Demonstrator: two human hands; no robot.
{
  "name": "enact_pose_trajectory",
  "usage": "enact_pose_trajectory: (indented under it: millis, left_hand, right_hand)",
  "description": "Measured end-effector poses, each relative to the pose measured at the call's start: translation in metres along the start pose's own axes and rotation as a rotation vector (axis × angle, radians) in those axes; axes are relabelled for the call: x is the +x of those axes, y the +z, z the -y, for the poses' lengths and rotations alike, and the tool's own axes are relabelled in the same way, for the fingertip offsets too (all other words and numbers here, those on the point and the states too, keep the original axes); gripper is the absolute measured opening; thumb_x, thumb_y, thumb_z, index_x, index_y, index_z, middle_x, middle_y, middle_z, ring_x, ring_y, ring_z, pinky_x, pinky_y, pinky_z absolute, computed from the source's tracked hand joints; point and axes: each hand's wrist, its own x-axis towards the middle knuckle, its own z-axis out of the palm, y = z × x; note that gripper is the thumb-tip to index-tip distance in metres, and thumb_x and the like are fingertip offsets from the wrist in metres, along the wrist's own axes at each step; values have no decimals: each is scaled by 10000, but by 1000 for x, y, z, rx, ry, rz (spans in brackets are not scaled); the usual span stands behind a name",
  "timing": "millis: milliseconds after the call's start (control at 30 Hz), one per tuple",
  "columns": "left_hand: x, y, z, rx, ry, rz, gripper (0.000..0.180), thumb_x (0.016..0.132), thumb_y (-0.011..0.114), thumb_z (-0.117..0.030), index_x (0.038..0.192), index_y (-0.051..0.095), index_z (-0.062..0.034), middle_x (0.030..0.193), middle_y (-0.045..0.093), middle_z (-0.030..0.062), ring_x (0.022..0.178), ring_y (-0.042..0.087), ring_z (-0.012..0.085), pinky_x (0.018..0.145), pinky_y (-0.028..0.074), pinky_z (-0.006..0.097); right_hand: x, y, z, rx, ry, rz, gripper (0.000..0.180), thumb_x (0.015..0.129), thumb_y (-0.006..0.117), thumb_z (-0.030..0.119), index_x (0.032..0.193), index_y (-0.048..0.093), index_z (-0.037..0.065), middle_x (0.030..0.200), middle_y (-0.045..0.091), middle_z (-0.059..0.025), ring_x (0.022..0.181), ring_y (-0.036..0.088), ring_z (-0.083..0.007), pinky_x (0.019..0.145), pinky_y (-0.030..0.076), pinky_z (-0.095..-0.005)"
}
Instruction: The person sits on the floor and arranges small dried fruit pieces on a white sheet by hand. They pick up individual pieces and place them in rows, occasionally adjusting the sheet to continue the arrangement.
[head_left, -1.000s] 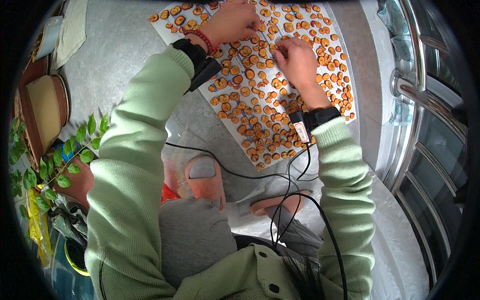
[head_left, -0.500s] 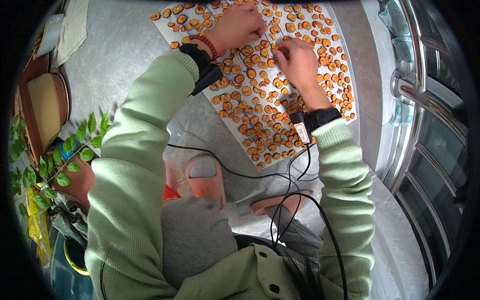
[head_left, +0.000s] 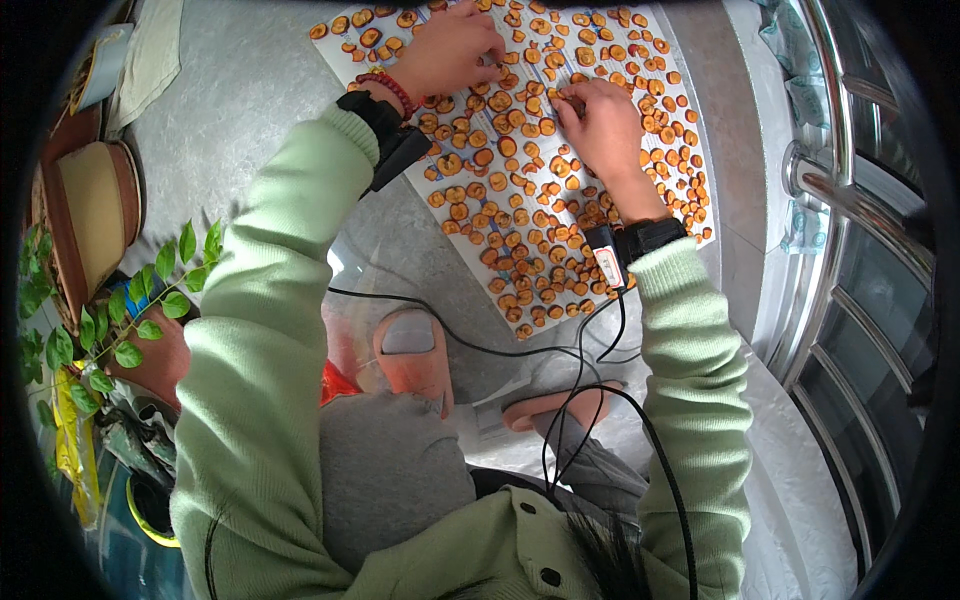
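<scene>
Many round, orange-brown dried slices with dark rims, apparently fruit, lie spread over a white printed sheet on the floor. Over the sheet's far left part, my left hand is bent down with curled fingers close to the slices. What its fingertips hold, if anything, is hidden. My right hand rests low over the middle right of the sheet. Its thumb and forefinger are drawn together beside a slice; whether they grip it I cannot make out.
Black cables run from the right wrist device across the floor near my pink slippers. Metal railing stands on the right. A leafy plant and a brown-and-cream box-like object stand at the left.
My left hand has shifted slightly left over the slices, its fingers still curled. The right hand has moved only a little to the right, its finger and thumb still together.
</scene>
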Motion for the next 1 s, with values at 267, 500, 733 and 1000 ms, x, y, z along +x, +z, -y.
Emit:
enact_pose_trajectory:
  millis: [267, 500, 733, 1000]
  left_hand:
    - [2, 8, 5, -21, 20, -31, 276, 911, 548, -398, 1140, 512, -249, 999, 659, -28, 767, 657, 151, 645, 528, 296]
    - [-7, -20, -10, 66, 195, -172, 221, 920, 545, -368, 1102, 530, -243, 944, 666, -30, 733, 655, 154, 611, 523, 287]
    - [-17, -39, -29, -51, 295, -310, 56, 786, 663, -144, 831, 657, -112, 798, 623, 26, 839, 598, 228, 769, 475, 363]
    - [-18, -36, -25, -74, 292, -319, 113, 776, 689, -165, 876, 658, -120, 825, 622, 8, 907, 582, 197, 806, 455, 350]
  right_hand:
    - [-1, -1, 1, 1, 15, 20, 143, 765, 697, 165, 826, 702, 36, 792, 641, -107, 782, 602, -285, 691, 504, -384]
    - [-2, -4, 1, -1, 29, 35, 136, 772, 689, 160, 821, 698, 33, 797, 642, -110, 779, 601, -286, 696, 502, -389]
    - [-1, -4, 1, 11, 10, 31, 135, 777, 684, 160, 822, 695, 32, 798, 641, -114, 778, 601, -289, 699, 497, -394]
    - [-2, -5, 3, 9, 10, 23, 130, 779, 681, 157, 824, 698, 36, 792, 642, -111, 778, 601, -288, 695, 498, -392]
